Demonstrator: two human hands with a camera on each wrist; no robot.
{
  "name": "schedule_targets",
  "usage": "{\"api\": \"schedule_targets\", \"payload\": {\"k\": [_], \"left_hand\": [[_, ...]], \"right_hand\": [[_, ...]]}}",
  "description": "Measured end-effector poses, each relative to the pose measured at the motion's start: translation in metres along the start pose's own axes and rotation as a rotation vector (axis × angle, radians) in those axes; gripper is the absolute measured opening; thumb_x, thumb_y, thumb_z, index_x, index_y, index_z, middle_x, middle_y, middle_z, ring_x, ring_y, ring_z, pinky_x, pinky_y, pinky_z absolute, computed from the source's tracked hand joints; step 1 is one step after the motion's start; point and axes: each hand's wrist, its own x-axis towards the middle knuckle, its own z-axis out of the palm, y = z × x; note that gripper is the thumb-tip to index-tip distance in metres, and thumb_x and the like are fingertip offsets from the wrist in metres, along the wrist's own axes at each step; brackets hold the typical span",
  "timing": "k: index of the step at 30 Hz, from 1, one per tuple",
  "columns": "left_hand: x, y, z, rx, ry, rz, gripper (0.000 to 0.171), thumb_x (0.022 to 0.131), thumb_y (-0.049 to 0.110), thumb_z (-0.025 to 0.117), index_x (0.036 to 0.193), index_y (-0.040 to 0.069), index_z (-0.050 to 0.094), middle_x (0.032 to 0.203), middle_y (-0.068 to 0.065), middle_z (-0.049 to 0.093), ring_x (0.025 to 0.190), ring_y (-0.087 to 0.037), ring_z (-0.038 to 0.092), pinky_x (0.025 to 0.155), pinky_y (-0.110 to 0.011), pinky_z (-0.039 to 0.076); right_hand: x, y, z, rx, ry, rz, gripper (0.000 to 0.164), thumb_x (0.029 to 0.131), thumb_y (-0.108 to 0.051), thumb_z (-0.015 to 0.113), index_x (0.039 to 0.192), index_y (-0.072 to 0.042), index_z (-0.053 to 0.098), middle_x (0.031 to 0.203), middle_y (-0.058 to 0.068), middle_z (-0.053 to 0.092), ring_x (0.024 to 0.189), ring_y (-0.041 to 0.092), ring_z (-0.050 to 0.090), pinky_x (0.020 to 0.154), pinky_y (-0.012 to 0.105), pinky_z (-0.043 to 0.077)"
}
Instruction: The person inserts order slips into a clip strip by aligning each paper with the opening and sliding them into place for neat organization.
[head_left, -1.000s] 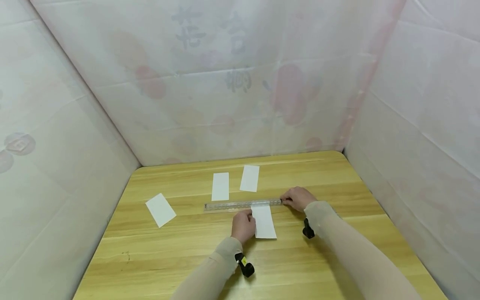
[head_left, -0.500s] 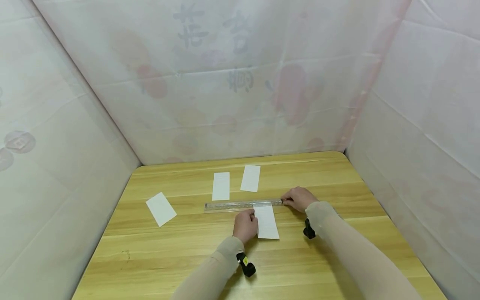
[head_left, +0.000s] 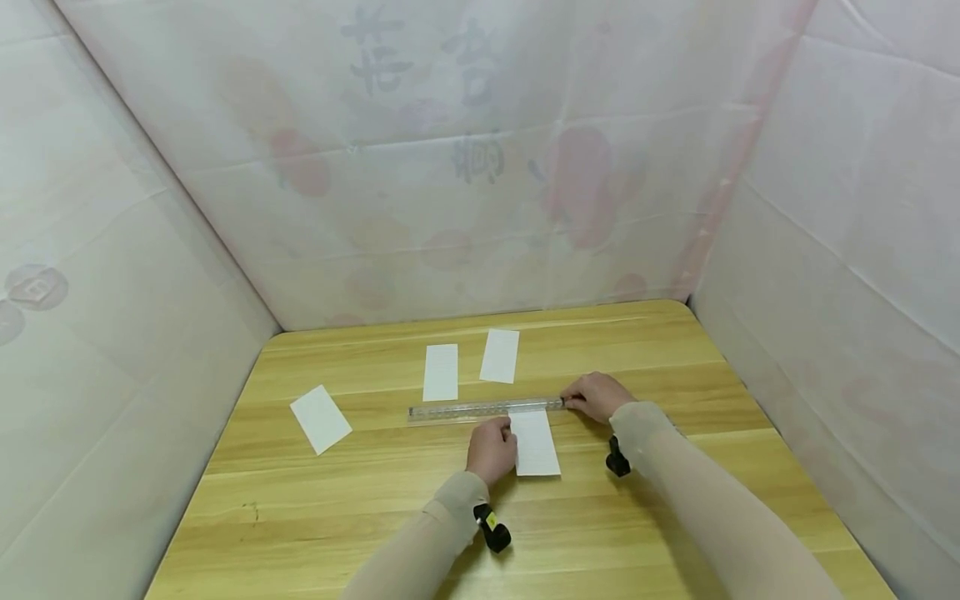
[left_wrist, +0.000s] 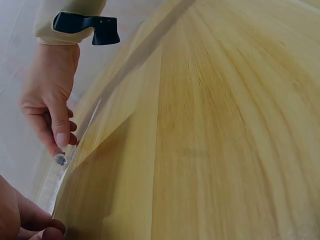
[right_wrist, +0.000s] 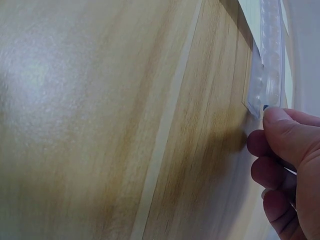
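A long clear plastic strip (head_left: 457, 410), ruler-like with a dark tip at each end, lies crosswise on the table. Its right end is pinched between the thumb and fingers of my right hand (head_left: 598, 397), seen close up in the right wrist view, where the strip (right_wrist: 272, 55) looks rounded along one side. My left hand (head_left: 491, 452) pinches the left edge of a white paper card (head_left: 537, 446) near its top. That card's upper edge meets the strip; whether it sits under or inside it, I cannot tell. The left wrist view shows only part of my left hand (left_wrist: 15, 212).
Two more white cards, a left one (head_left: 440, 372) and a right one (head_left: 499, 356), lie beyond the strip. Another card (head_left: 321, 419) lies tilted at the left. The wooden table (head_left: 337, 517) is enclosed by pale fabric walls (head_left: 450, 250) at the back and sides.
My left hand and the white card have slid slightly to the right along the strip, mostly in the first half second. The strip, my right hand and the other cards stay put.
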Motion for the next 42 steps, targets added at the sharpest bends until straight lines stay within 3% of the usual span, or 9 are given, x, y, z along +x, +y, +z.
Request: {"api": "schedule_targets", "payload": {"k": [5,9,11,17,18,25,33,42], "left_hand": [[-0.0005,0.0014,0.0005,-0.011,-0.021,0.011,0.025,0.092,0.002,0.053,0.113,-0.005,0.066,0.079,-0.007,0.059,0.054,-0.010,0.040,0.052,-0.026,0.035],[-0.0013,0.0033,0.0007,-0.003,-0.018,0.011,0.027,0.092,0.002,0.054,0.115,-0.005,0.066,0.091,-0.010,0.064,0.056,-0.009,0.043,0.054,-0.026,0.037],[-0.0011,0.0042,0.0005,0.009,-0.023,0.015,0.022,0.092,0.002,0.053,0.108,-0.005,0.067,0.087,-0.014,0.064,0.056,-0.010,0.040,0.055,-0.027,0.036],[-0.0002,0.0058,0.0010,-0.010,-0.036,0.010,0.022,0.093,0.002,0.052,0.107,-0.006,0.067,0.088,-0.014,0.063,0.056,-0.011,0.040,0.057,-0.028,0.037],[-0.0001,0.0056,0.0013,-0.021,-0.034,0.007,0.025,0.092,0.002,0.053,0.113,-0.005,0.066,0.091,-0.011,0.064,0.057,-0.010,0.043,0.058,-0.028,0.038],[-0.0011,0.0004,0.0013,-0.169,-0.056,-0.097,0.037,0.091,0.002,0.053,0.126,-0.006,0.058,0.066,-0.001,0.054,0.050,-0.009,0.037,0.051,-0.025,0.035],[-0.0045,0.0001,0.0035,-0.360,-0.045,-0.198,0.040,0.087,-0.006,0.056,0.127,-0.010,0.055,0.076,-0.004,0.062,0.057,-0.012,0.060,0.053,-0.027,0.051],[-0.0046,0.0026,0.0044,-0.297,-0.025,-0.149,0.036,0.085,-0.008,0.054,0.120,-0.006,0.063,0.062,0.000,0.057,0.049,-0.010,0.057,0.047,-0.024,0.043]], "right_hand": [[-0.0002,-0.0013,-0.0013,0.008,-0.002,0.005,0.022,0.089,-0.018,0.068,0.110,-0.015,0.074,0.106,0.001,0.071,0.100,0.024,0.065,0.087,0.044,0.050],[-0.0002,-0.0011,-0.0018,0.015,-0.017,0.012,0.022,0.090,-0.018,0.068,0.111,-0.016,0.074,0.107,0.001,0.071,0.101,0.024,0.065,0.087,0.044,0.050],[-0.0006,-0.0012,-0.0027,0.023,-0.021,0.016,0.022,0.090,-0.018,0.068,0.111,-0.015,0.074,0.107,0.002,0.071,0.101,0.024,0.065,0.087,0.044,0.050],[-0.0017,-0.0012,-0.0056,0.017,-0.024,0.007,0.023,0.090,-0.018,0.067,0.112,-0.015,0.074,0.107,0.002,0.070,0.101,0.025,0.065,0.087,0.044,0.050],[-0.0019,-0.0012,-0.0057,0.016,-0.025,0.004,0.023,0.090,-0.018,0.067,0.112,-0.014,0.074,0.107,0.002,0.070,0.101,0.025,0.065,0.087,0.044,0.050],[-0.0011,-0.0017,-0.0052,0.020,-0.023,-0.010,0.023,0.090,-0.018,0.067,0.112,-0.015,0.074,0.107,0.002,0.071,0.100,0.024,0.065,0.086,0.043,0.051],[-0.0003,0.0001,-0.0063,0.024,-0.015,-0.013,0.023,0.090,-0.019,0.068,0.111,-0.015,0.074,0.107,0.002,0.071,0.100,0.024,0.065,0.086,0.044,0.051],[0.0002,0.0027,-0.0030,0.025,-0.005,-0.036,0.022,0.090,-0.019,0.068,0.111,-0.015,0.074,0.106,0.001,0.071,0.099,0.024,0.065,0.086,0.043,0.051]]}}
